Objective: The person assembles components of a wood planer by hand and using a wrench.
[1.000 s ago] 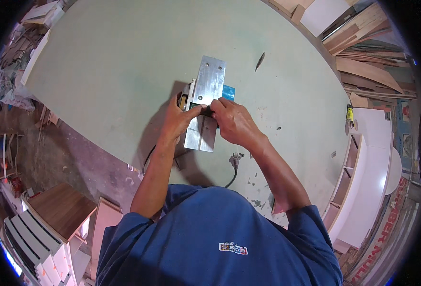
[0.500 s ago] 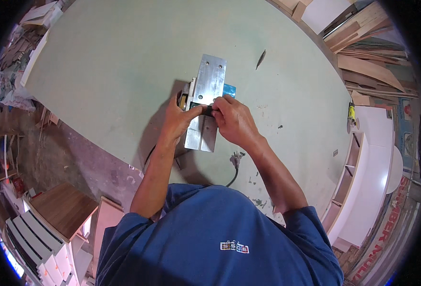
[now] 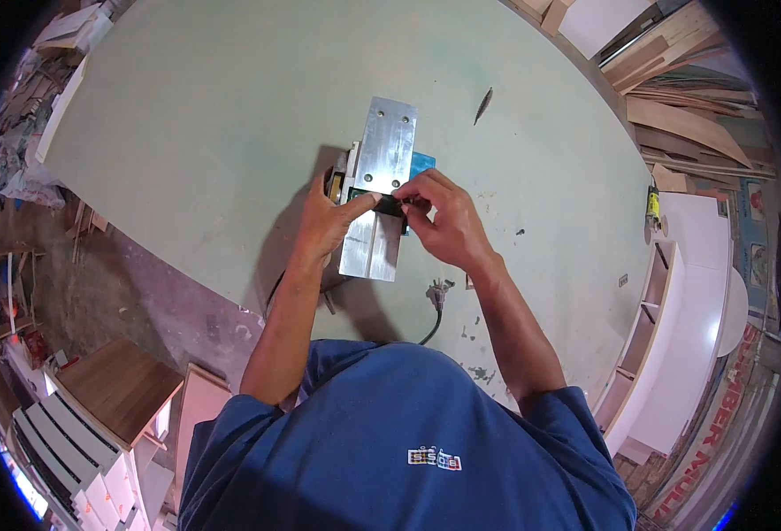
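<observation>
An electric hand planer (image 3: 385,146) lies upside down on the pale green tabletop (image 3: 205,133), its two shiny metal sole plates facing up. Between the plates runs a dark slot with the cutter drum. My left hand (image 3: 320,228) wraps the planer's left side, thumb pressed on the dark drum; its other fingers are mostly hidden behind the body. At the right end of the slot, the thumb and forefinger of my right hand (image 3: 451,221) are pinched together. Whatever they hold is too small to make out. A blue part (image 3: 421,164) of the planer sticks out on the right.
A power plug (image 3: 437,292) with a black cord lies near my body. Farther off on the tabletop rests a slim dark pointed piece (image 3: 484,104). Beyond the right edge stand a white cabinet carcass (image 3: 687,327) and stacked wood offcuts (image 3: 682,133). A brown-topped board (image 3: 116,389) is at lower left.
My right hand has shifted slightly right, its thumb and forefinger now spread more around the slot's end. The planer has moved a touch left. My left hand keeps its hold.
</observation>
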Demonstrator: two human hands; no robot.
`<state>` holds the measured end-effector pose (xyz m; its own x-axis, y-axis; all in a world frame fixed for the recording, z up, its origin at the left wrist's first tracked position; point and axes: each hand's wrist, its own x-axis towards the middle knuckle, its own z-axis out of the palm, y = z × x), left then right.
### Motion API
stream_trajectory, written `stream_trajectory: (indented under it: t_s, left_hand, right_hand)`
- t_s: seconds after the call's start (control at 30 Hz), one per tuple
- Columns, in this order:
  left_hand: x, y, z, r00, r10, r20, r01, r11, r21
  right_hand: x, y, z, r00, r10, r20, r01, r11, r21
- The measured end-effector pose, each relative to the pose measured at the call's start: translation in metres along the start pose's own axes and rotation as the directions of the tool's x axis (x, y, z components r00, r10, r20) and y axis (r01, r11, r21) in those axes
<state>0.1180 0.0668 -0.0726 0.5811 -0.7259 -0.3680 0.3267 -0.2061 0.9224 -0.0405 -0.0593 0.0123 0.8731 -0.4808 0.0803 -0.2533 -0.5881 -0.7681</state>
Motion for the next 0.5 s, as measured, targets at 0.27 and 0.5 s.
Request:
stream_trajectory:
  t_s: [0.27, 0.5]
  left_hand:
    - [-0.0044, 0.0089, 0.0037, 1.000, 0.027, 0.006, -0.026, 0.997, -0.067]
    - [-0.0015, 0.0046, 0.0027, 0.998, 0.043, 0.035, -0.040, 0.995, -0.091]
  right_hand:
    - [-0.0053, 0.0098, -0.0084, 0.999, 0.045, -0.015, -0.045, 0.998, 0.039]
    - [-0.0040, 0.0053, -0.0023, 1.000, -0.012, 0.010, 0.013, 0.999, -0.048]
